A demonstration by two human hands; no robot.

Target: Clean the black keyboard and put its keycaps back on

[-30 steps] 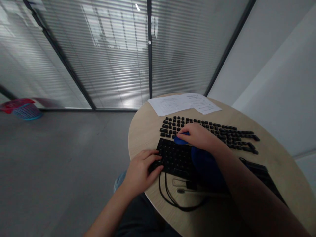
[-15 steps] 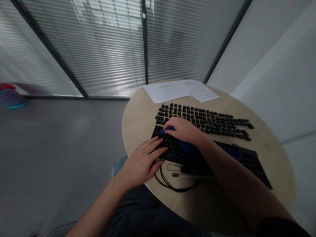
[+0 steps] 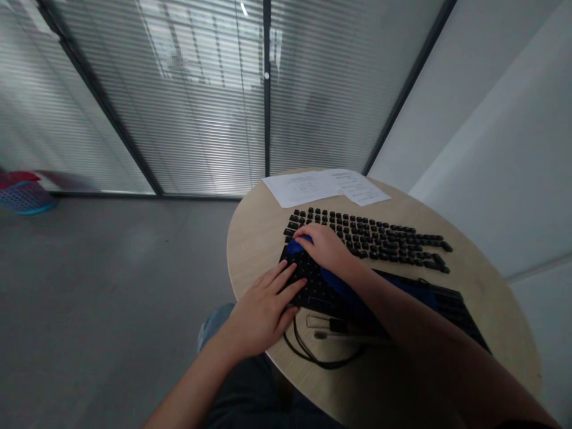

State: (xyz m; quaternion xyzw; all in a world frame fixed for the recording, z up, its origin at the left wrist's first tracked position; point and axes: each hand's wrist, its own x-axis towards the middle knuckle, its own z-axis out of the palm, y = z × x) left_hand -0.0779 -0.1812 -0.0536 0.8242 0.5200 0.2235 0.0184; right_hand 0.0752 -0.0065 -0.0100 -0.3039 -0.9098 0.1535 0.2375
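dim light filters through the blinds [image 3: 201, 137], the shadowed near tabletop [image 3: 366, 387] seemingly slightly soft.

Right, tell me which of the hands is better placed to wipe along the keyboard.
Likely the right hand: it pinches the blue cloth over the keyboard, while the left hand lies spread at the keyboard's left end, without cloth.

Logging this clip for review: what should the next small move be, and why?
Probably a short wipe rightward with the blue cloth: the right hand's grip pinches it at the left end of the keyboard, where the left hand's fingers rest, and the loose keycaps lie beyond.
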